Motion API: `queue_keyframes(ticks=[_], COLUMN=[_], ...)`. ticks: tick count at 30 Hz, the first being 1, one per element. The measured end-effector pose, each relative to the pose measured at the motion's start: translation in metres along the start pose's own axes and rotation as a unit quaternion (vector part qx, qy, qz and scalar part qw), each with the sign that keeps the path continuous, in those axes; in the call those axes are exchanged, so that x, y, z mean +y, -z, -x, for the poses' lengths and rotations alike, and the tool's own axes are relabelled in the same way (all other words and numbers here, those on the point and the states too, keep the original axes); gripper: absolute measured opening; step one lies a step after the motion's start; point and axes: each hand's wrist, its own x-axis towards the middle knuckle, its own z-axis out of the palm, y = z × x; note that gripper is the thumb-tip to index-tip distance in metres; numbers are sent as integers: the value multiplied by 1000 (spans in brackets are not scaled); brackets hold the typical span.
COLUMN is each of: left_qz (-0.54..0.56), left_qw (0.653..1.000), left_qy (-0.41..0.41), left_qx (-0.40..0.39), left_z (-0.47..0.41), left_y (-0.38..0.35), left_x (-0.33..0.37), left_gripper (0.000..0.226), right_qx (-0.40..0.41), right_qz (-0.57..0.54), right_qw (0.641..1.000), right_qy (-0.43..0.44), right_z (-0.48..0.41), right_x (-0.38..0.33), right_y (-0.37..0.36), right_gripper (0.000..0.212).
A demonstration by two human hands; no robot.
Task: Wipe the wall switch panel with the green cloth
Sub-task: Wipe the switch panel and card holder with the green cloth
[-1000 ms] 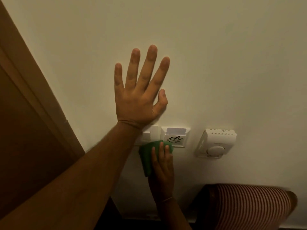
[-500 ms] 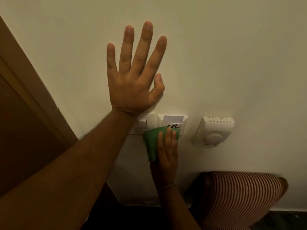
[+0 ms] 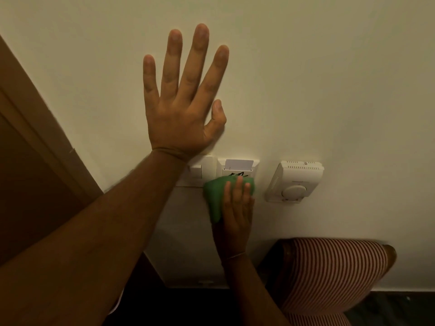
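The left hand [image 3: 181, 109] lies flat on the wall [image 3: 317, 78] above the switches, with its fingers spread wide and nothing in it. The right hand [image 3: 236, 208] reaches up from below and presses the cloth [image 3: 215, 196] against the wall with flat fingers, so it is holding the cloth by pushing, not by squeezing. The cloth is green and bunched up. Its top edge covers the low part of the card holder [image 3: 237, 169], and the rest hangs down the wall just under it. It looks soft, floppy and very light, so I think it will fold and slide easily, and a flat palm on its middle is a good way to keep hold of it. The panel [image 3: 207, 170] is white, hard and smooth, with square edges. Its left part has a rocker switch [image 3: 196, 172], partly hidden by the left wrist. Its right part is the card holder, with a pale card standing in the slot and a black scribble just above the cloth. I think a hard push could flip the switch or knock the card. To the right, a bit apart, sits a white box with vents and a round dial [image 3: 295, 182]. Low on the right is a chair [image 3: 329, 274] with red and white stripes. A brown wooden door frame [image 3: 40, 128] runs down the left side.
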Motion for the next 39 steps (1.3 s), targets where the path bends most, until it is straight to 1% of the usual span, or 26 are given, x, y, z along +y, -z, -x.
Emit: queue_keyframes(ticks=[1,2,3,4,6,8,10,11,14,16,17,19,21,23,24,26,27,29,30,31,32,34,35,36,37,39], left_qz=[-2,-4,-6,-5,-2,-2,-6,-8,-8,-6,-4,-5,-4,-3,-5,-7,-8,-10,-11,-11,-11,-13,-14,-12,-11,-14], left_qw=[1000,1000,1000,1000,1000,1000,1000,1000,1000,1000,1000,1000,1000,1000,1000,1000,1000,1000,1000,1000,1000,1000,1000,1000,1000,1000], left_qy=[-1,-3,-5,-7,-2,2,2,1,-1,-2,-1,3,5,5,4,3,3,0,0,0,2,3,2,3,4,5], left_qx=[-2,-3,-3,-1,-1,1,3,3,5,6,7,9,9,11,11,9,8,9,8,7,6,1,-2,-5,-6,-5], left_z=[0,0,0,1,1,1,1,0,0,0,1,1,2,2,2,0,0,-2,-2,-1,-1,1,0,0,-1,-2], left_y=[1,1,2,2,1,1,1,1,0,0,-1,-2,-3,-2,-2,-1,-1,0,0,1,1,2,3,3,4,4], left_x=[0,1,1,2,2,1,2,2,1,2,3,2,1,0,0,0,1,1,2,2,2,1,1,1,1,2], left_gripper=[67,67,67,66,65,64,64,64,65,65,66,66,67,67,68,67,67,66,66,65,65,64,64,63,63,64], right_qx=[9,18,24,25,-1,-25,-27,-21,32,53,47,11,-21,-29,-20,20,44,67,61,47,26,-15,-29,-35,-32,-1], right_qz=[-11,-27,-45,-64,-80,-71,-54,-48,-80,-100,-105,-105,-91,-75,-71,-89,-100,-117,-123,-121,-115,-109,-105,-100,-96,-97], right_qw=[999,997,994,993,995,997,998,999,993,987,987,993,996,997,997,995,991,983,983,987,991,994,994,994,995,995], right_qy=[-38,-71,-93,-101,-64,1,15,2,-77,-116,-111,-61,-3,12,4,-48,-83,-124,-121,-100,-70,-20,-9,-2,3,-22], right_z=[2,2,2,-1,-5,-7,-9,-10,-10,-11,-11,-11,-11,-15,-16,-19,-21,-21,-20,-18,-15,-10,-11,-13,-14,-16], right_x=[3,3,-1,-8,-26,-37,-30,-23,-3,-5,-12,-30,-38,-30,-23,-6,1,-4,-12,-22,-33,-48,-50,-47,-41,-23], right_y=[3,5,5,3,-2,-5,-3,1,13,13,10,3,-3,-1,4,13,15,15,12,7,3,-5,-6,-5,-2,7], right_gripper=[70,60,49,46,50,70,82,80,55,51,50,58,78,89,86,61,53,48,48,48,53,87,97,97,88,56])
